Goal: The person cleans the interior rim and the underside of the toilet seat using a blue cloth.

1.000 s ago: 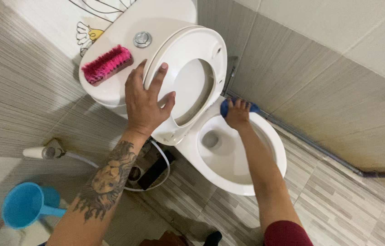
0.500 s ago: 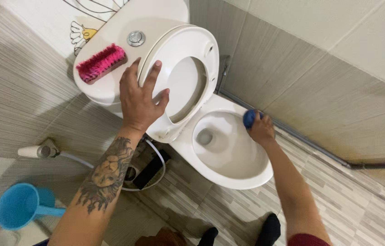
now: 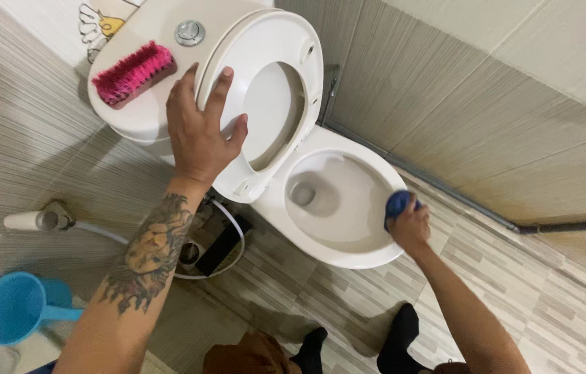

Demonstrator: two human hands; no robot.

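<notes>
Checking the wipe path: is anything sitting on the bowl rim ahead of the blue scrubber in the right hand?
Nothing visible: the rim is bare around the scrubber in the right hand, and the left hand holds the seat up.

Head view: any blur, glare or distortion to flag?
Head view: mostly sharp; slight motion softness on the right hand and its blue scrubber; soft sheen, no harsh glare, on the toilet seat; even light, faint floor shadows; wide-angle tilt bends wall lines.
</notes>
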